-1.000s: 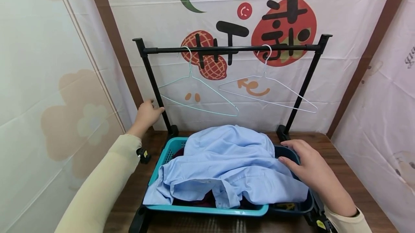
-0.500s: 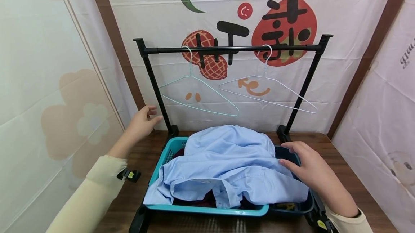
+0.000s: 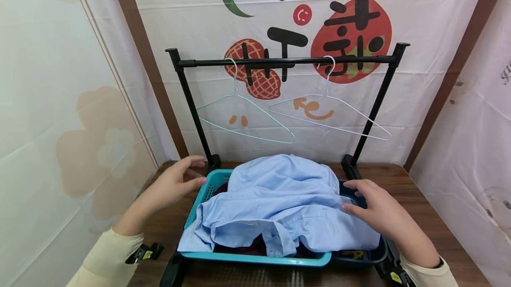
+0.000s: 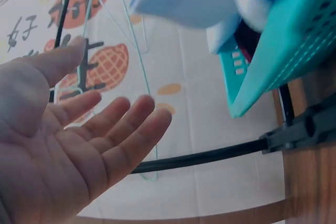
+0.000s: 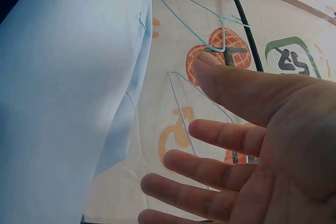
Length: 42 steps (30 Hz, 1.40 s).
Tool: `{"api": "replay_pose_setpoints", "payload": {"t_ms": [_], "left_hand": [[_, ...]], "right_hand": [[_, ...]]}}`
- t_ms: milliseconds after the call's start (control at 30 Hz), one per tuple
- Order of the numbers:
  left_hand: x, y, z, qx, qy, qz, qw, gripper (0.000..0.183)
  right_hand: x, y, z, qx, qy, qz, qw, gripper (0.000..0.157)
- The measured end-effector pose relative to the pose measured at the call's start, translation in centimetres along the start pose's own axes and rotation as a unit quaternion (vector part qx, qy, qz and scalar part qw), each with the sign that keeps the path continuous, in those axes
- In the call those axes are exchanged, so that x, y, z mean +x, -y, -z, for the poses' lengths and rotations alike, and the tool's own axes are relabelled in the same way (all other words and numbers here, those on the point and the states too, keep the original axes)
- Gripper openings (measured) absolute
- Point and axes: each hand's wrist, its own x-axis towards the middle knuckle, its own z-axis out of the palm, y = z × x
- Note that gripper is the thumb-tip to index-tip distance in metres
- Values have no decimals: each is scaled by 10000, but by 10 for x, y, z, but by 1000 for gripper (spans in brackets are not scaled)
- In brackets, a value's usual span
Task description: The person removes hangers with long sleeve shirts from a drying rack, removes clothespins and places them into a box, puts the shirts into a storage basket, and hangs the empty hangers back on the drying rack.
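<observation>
A light blue collared shirt (image 3: 279, 202) lies spread over a turquoise basket (image 3: 255, 258) and a dark blue basket (image 3: 377, 256). My left hand (image 3: 175, 182) hovers just beside the turquoise basket's back left corner, fingers relaxed and holding nothing. In the left wrist view its palm (image 4: 63, 150) faces the camera with the fingers loosely spread. At the shirt's right side is my right hand (image 3: 375, 207), above the dark basket, with thumb and fingers apart. The right wrist view shows those fingers (image 5: 205, 174) extended, with nothing between them.
Behind the baskets stands a black clothes rack (image 3: 287, 61). A mint wire hanger (image 3: 247, 135) and a white wire hanger (image 3: 331, 126) hang from its bar. Dark red cloth (image 3: 255, 247) shows under the shirt. Everything stands on a wooden table (image 3: 415, 198) against printed curtains.
My left hand has come down from beside the rack's left post to the turquoise basket's corner. My right hand has barely shifted, and the shirt lies as before.
</observation>
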Motion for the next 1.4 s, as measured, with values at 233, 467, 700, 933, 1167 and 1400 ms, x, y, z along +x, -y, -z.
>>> {"api": "replay_pose_setpoints", "payload": {"t_ms": [233,467,700,933,1167,1400], "left_hand": [[-23,-1,-19,135,441,-97,9989,67],[-34,-4,-30,235,986,-300,9944,66],[-38,-4,-40,514,1356,-219,9892,62],[-35,-4,-49,523,1736,60,9834,63],[-32,-5,-54,473,1868,75,9812,71],[-29,-7,-61,689,1941,-36,9786,69]], "right_hand": [[0,1,-5,159,523,-209,9983,71],[2,0,-11,328,822,-178,9959,75],[6,-3,-23,528,936,-74,9942,77],[9,-4,-34,652,1244,-91,9900,83],[11,0,-49,376,1202,144,9919,63],[10,10,-56,326,632,366,9968,32]]}}
